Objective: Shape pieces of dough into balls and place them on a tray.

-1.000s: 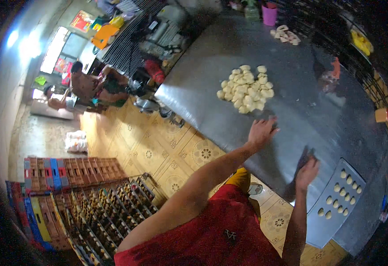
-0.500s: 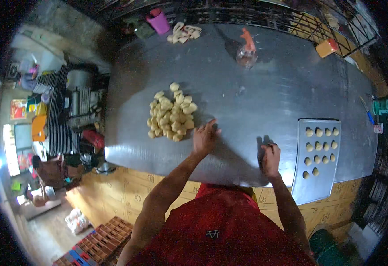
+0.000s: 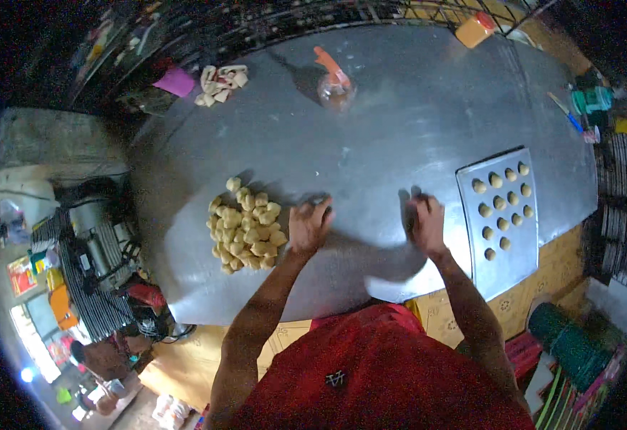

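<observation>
My left hand (image 3: 309, 226) is palm down on the grey tabletop, just right of a heap of pale dough pieces (image 3: 247, 233). Its fingers are curled, and the palm hides whatever lies under it. Farther right, my right hand (image 3: 427, 223) is cupped low over the table with bent fingers; anything beneath it is also out of sight. Beside that hand lies a metal baking tray (image 3: 508, 276), slightly tilted in view. Several round dough balls (image 3: 500, 203) sit on it in rows, with the tray's near end bare.
Strips of dough (image 3: 220, 84) lie at the far left near a pink container (image 3: 175, 82). A clear container with an orange top (image 3: 335, 82) stands at the far middle. An orange jar (image 3: 475, 30) is at the far edge, and a blue-handled tool (image 3: 570, 118) lies at the right.
The view has turned and shifted, so the table appears tilted. My left hand's fingers look more curled than before. Both hands stay low on the table between heap and tray.
</observation>
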